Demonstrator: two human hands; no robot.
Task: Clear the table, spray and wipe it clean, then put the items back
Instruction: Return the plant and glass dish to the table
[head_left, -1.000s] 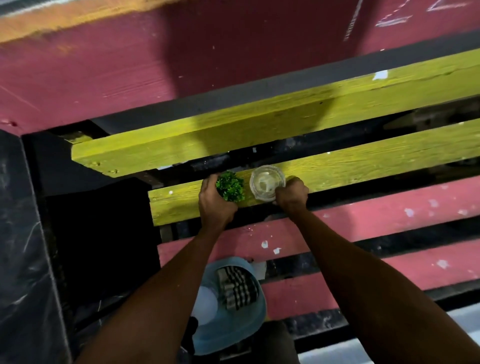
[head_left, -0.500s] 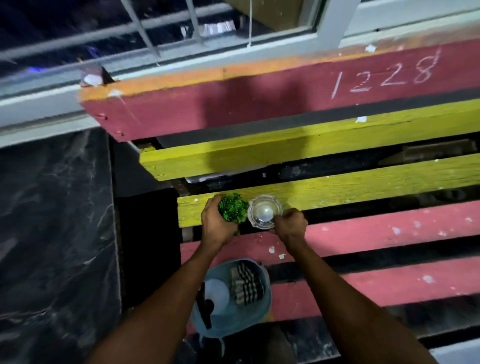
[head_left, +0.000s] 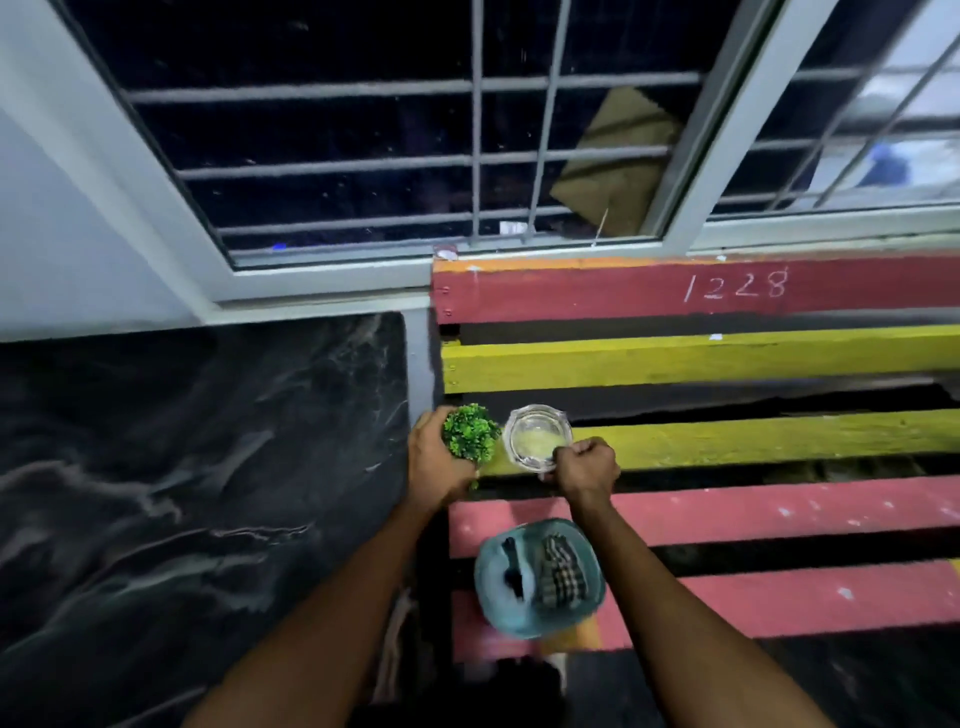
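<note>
Small green leafy plant (head_left: 470, 435) and clear glass bowl (head_left: 537, 437) sit at the slatted desk (head_left: 727, 436) left end. Left hand (head_left: 438, 460) fingers wrap the plant; right hand (head_left: 587, 467) fingers pinch the bowl rim.

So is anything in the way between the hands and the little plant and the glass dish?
No, nothing visible. The left hand already grips the small green plant, and the right hand pinches the near rim of the glass dish. Both sit over the yellow slat.

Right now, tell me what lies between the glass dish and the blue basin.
In the head view, the right hand gripping the glass dish, its forearm, and a pink bench slat lie before the blue basin.
</note>
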